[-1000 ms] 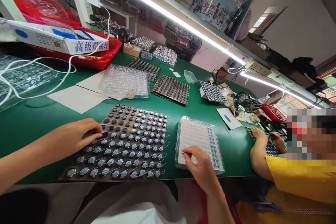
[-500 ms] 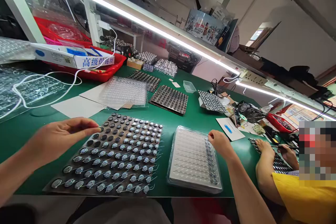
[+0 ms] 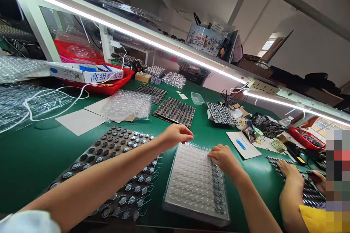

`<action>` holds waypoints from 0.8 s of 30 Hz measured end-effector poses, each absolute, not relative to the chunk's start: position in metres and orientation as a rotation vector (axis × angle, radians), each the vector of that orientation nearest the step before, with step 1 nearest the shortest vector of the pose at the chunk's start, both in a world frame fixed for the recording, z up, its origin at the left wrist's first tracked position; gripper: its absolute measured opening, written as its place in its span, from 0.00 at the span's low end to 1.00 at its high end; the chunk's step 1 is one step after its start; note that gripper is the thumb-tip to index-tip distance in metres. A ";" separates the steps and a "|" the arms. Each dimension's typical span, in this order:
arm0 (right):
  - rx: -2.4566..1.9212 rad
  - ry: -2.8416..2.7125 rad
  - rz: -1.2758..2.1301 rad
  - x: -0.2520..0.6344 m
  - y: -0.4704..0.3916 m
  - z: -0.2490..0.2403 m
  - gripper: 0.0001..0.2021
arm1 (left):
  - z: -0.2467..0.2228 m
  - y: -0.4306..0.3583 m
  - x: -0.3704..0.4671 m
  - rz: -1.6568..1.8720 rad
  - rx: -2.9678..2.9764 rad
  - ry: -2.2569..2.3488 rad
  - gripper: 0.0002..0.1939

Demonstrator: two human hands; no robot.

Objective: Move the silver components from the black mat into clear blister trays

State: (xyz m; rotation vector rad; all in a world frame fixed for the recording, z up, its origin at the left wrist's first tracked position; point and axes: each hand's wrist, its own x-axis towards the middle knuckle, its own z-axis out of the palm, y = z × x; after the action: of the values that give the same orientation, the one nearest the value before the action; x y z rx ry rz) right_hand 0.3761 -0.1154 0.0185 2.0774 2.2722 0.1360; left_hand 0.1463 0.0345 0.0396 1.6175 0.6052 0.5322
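My left hand (image 3: 179, 134) reaches across to the far edge of the clear plastic tray (image 3: 188, 174), thumb and fingers pinched together. Whatever lies between its fingertips is hidden. At the tray's far right corner is my right hand (image 3: 224, 158), its bent fingers closed over the top of a column of small round parts (image 3: 217, 189) seated in the tray's pockets. What they grip cannot be made out. Left of the tray, partly behind my left forearm, a dark sheet (image 3: 109, 142) bears rows of round metal-and-black parts, many with thin wires sticking out.
Farther back on the green table lie more sheets of round parts (image 3: 175, 111), an empty-looking clear tray (image 3: 128, 103) and white paper (image 3: 80, 121). A red basket (image 3: 109, 88) stands at back left. To the right, a co-worker's hand (image 3: 290, 169) rests on another sheet.
My left hand has moved right, from the sheet, where it pinched a small dark round part, to the tray's far edge. My right hand stays at the tray's corner, its fingers reaching further over it.
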 end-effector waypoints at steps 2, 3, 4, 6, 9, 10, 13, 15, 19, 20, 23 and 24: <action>2.086 2.261 0.168 0.378 -0.120 0.019 0.12 | 0.026 0.031 0.181 0.404 1.706 0.599 0.10; 2.115 2.247 0.196 0.378 -0.123 0.019 0.13 | 0.020 0.029 0.195 0.346 1.783 0.613 0.10; 2.156 2.231 0.229 0.377 -0.126 0.019 0.15 | 0.016 0.028 0.208 0.287 1.879 0.635 0.10; 2.254 2.217 0.301 0.375 -0.136 0.017 0.18 | 0.010 0.024 0.228 0.171 2.065 0.672 0.10; 2.378 2.256 0.399 0.370 -0.158 0.010 0.18 | 0.006 0.018 0.247 0.059 2.200 0.692 0.09; 2.410 2.275 0.424 0.369 -0.166 0.007 0.17 | 0.005 0.016 0.251 0.040 2.214 0.693 0.09; 2.489 2.302 0.469 0.368 -0.191 -0.004 0.15 | 0.004 0.010 0.257 0.000 2.269 0.683 0.08; 2.524 2.298 0.473 0.367 -0.205 -0.012 0.14 | 0.005 0.007 0.258 -0.026 2.317 0.677 0.08; 2.550 2.290 0.469 0.365 -0.220 -0.023 0.12 | 0.004 0.004 0.261 -0.068 2.391 0.680 0.09; 2.546 2.294 0.473 0.363 -0.221 -0.023 0.12 | 0.004 0.004 0.263 -0.072 2.405 0.681 0.10; 2.510 2.340 0.537 0.359 -0.219 -0.019 0.11 | 0.006 0.004 0.269 -0.078 2.435 0.679 0.13; 2.489 2.369 0.581 0.358 -0.218 -0.017 0.11 | 0.008 0.004 0.269 -0.084 2.441 0.676 0.14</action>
State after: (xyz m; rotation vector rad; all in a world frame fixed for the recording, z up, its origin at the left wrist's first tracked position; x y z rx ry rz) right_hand 0.3580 -0.2179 -0.0168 2.4888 2.3688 0.5808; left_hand 0.2691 0.0041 0.0079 2.4412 0.6757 -0.0837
